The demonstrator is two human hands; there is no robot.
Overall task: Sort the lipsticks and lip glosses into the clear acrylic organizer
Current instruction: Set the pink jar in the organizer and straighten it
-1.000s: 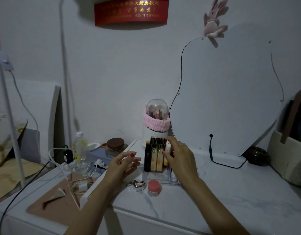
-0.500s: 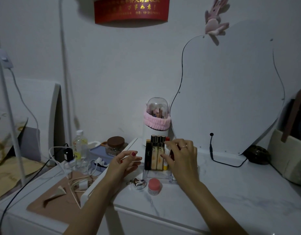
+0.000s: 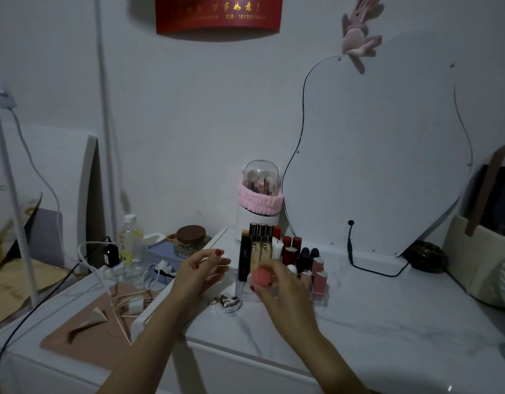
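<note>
Dim room; plain white wall (image 3: 188, 123) with a red gold-lettered banner (image 3: 218, 14) at top; a wavy-edged frameless mirror (image 3: 387, 155) leans on it above the white marble-patterned tabletop (image 3: 373, 322); a lower white cabinet (image 3: 32, 362) stands left.

Between your right fingers (image 3: 277, 282) you hold a coral-pink round pot (image 3: 262, 276). Just behind those fingers, the clear organizer (image 3: 319, 300) shows a black tube with gold lettering (image 3: 243, 258), pale gold tubes with black caps (image 3: 261, 245), dark red lipsticks (image 3: 291, 248), black-capped ones (image 3: 308, 255) and dusty-pink glosses (image 3: 319, 275). Your left fingers (image 3: 214, 261) carry red nail polish. Below and between both sets of fingers lies a shiny silver heart (image 3: 230, 302). The bench (image 3: 387, 322) is white marble with faint grey veins. Farther behind your fingers stands a white holder with a fluffy pink band (image 3: 260, 200). To the left of your left fingers sits a brown-lidded jar (image 3: 191, 237).
</note>
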